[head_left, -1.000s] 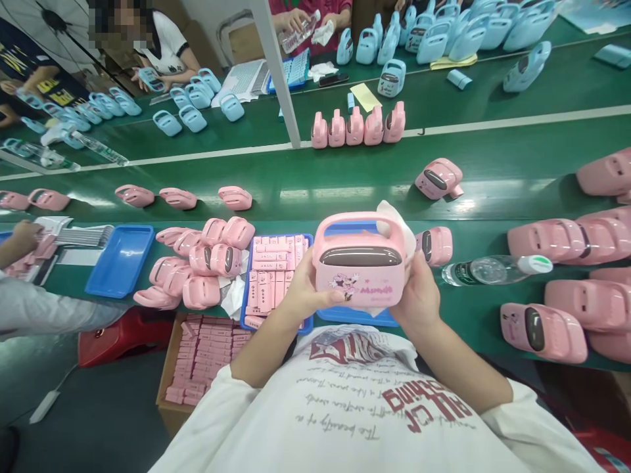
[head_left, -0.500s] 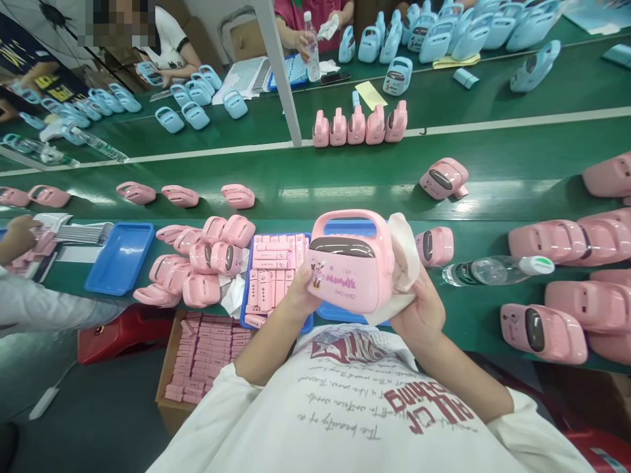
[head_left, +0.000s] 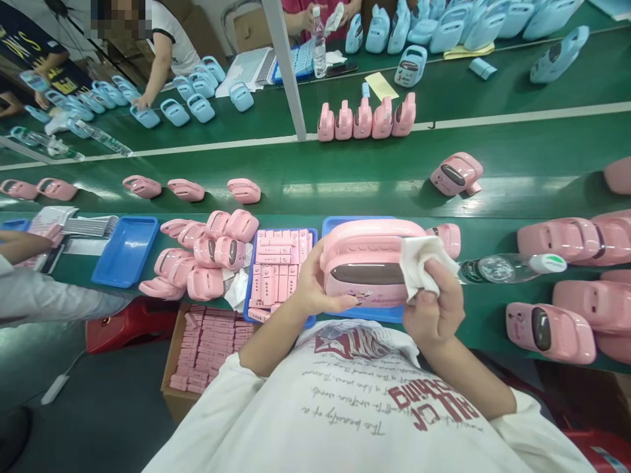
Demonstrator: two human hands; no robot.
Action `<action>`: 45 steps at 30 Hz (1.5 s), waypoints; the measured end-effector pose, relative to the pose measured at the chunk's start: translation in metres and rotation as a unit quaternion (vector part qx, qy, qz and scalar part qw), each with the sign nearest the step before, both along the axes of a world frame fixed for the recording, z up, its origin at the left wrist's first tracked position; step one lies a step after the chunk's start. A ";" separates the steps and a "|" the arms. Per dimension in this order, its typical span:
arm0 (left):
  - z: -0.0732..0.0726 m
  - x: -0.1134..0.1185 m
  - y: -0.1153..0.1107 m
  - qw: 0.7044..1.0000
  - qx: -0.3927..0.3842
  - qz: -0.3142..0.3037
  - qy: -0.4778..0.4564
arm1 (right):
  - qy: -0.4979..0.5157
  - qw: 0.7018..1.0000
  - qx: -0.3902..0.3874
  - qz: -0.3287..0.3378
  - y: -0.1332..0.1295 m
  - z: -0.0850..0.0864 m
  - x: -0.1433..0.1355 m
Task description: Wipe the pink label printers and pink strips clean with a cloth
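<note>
A glossy pink device (head_left: 365,263) with a carry handle and a dark oval window is held up in front of my chest, its handle toward the far side. My left hand (head_left: 313,282) grips its left end, thumb along the lower front edge. My right hand (head_left: 436,305) is closed on a white cloth (head_left: 424,263), which lies against the device's right end. Behind the device is a blue tray (head_left: 345,223), mostly covered. To the left, a second blue tray (head_left: 251,289) holds rows of small pink parts (head_left: 279,276).
Pink devices (head_left: 204,282) cluster at left, and more (head_left: 549,332) at right beside a lying bottle (head_left: 503,268). A cardboard box (head_left: 172,401) of pink parts stands below the table edge. Several people work nearby; a metal post (head_left: 286,72) rises across the belt.
The device has tilted, so its handle and top face me more and its printed front shows less. My right hand has brought the cloth from behind it onto its right end.
</note>
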State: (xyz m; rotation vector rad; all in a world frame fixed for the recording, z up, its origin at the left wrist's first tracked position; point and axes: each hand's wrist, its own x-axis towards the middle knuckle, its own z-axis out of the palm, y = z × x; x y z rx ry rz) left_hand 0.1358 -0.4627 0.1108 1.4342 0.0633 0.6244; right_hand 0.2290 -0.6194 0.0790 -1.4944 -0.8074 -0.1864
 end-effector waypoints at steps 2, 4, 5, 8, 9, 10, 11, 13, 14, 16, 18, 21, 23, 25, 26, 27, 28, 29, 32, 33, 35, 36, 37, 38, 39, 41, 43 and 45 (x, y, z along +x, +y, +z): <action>0.001 0.000 -0.001 0.999 0.044 0.017 -0.012 | -0.081 0.997 -0.013 -0.004 0.002 0.003 0.005; 0.003 -0.002 -0.002 0.996 0.088 0.027 -0.003 | -0.151 0.988 -0.023 -0.018 0.005 0.010 0.009; 0.005 -0.002 -0.002 0.994 0.106 0.026 0.004 | -0.175 0.984 -0.030 -0.024 0.006 0.013 0.009; 0.011 -0.003 -0.004 0.990 0.139 0.030 0.006 | -0.217 0.974 -0.048 -0.041 0.008 0.022 0.009; 0.013 -0.003 -0.005 0.989 0.146 0.037 0.006 | -0.225 0.972 -0.053 -0.045 0.008 0.022 0.008; 0.014 -0.002 -0.006 0.987 0.152 0.046 0.011 | -0.237 0.969 -0.054 -0.045 0.009 0.022 0.008; 0.015 -0.001 -0.008 0.986 0.153 0.056 0.023 | -0.249 0.966 -0.053 -0.040 0.010 0.021 0.007; 0.016 0.001 -0.010 0.988 0.129 0.071 0.054 | -0.257 0.966 -0.031 -0.019 0.013 0.016 0.006; 0.015 0.003 -0.012 0.990 0.102 0.075 0.067 | -0.230 0.973 -0.007 -0.016 0.015 0.013 0.007; 0.012 0.006 -0.013 0.994 0.021 0.074 0.083 | -0.074 0.995 0.055 -0.037 0.020 0.009 0.008; 0.008 0.010 -0.013 0.991 -0.083 0.055 0.090 | 0.141 0.984 0.095 -0.057 0.025 0.007 0.011; 0.004 0.014 -0.012 0.965 -0.239 0.023 0.108 | 0.321 0.944 0.073 -0.028 0.029 0.008 0.014; 0.004 0.018 -0.011 0.936 -0.324 0.021 0.137 | 0.368 0.927 0.068 -0.011 0.030 0.010 0.013; 0.005 0.021 -0.010 0.901 -0.394 0.007 0.182 | 0.415 0.906 0.082 -0.001 0.031 0.011 0.012; 0.006 0.023 -0.010 0.882 -0.426 -0.008 0.203 | 0.428 0.900 0.086 0.001 0.031 0.011 0.011; 0.008 0.025 -0.010 0.863 -0.454 -0.026 0.221 | 0.435 0.896 0.087 0.002 0.030 0.011 0.011; 0.009 0.027 -0.010 0.846 -0.478 -0.041 0.233 | 0.438 0.895 0.085 0.002 0.030 0.011 0.012; 0.011 0.029 -0.011 0.831 -0.499 -0.050 0.241 | 0.439 0.895 0.078 0.003 0.028 0.010 0.015; 0.013 0.033 -0.011 0.804 -0.534 -0.057 0.253 | 0.446 0.894 0.047 0.007 0.022 0.006 0.029; 0.013 0.034 -0.011 0.799 -0.539 -0.062 0.260 | 0.452 0.891 0.034 0.014 0.020 0.004 0.036; 0.009 0.036 -0.010 0.791 -0.538 -0.084 0.279 | 0.471 0.882 0.009 0.036 0.016 0.000 0.051; 0.005 0.037 -0.010 0.789 -0.531 -0.099 0.291 | 0.480 0.876 -0.004 0.050 0.013 -0.002 0.059; 0.000 0.039 -0.010 0.790 -0.518 -0.116 0.307 | 0.488 0.870 -0.019 0.069 0.010 -0.005 0.066; -0.006 0.040 -0.011 0.793 -0.498 -0.132 0.325 | 0.493 0.865 -0.037 0.087 0.006 -0.007 0.072; -0.013 0.042 -0.014 0.801 -0.469 -0.146 0.342 | 0.493 0.861 -0.061 0.104 0.001 -0.009 0.077; -0.029 0.044 -0.021 0.832 -0.387 -0.176 0.356 | 0.484 0.859 -0.115 0.125 -0.012 -0.013 0.082; -0.044 0.045 -0.031 0.867 -0.285 -0.225 0.342 | 0.470 0.861 -0.153 0.120 -0.031 -0.016 0.081; -0.056 0.044 -0.039 0.893 -0.163 -0.255 0.332 | 0.446 0.872 -0.180 0.095 -0.056 -0.019 0.077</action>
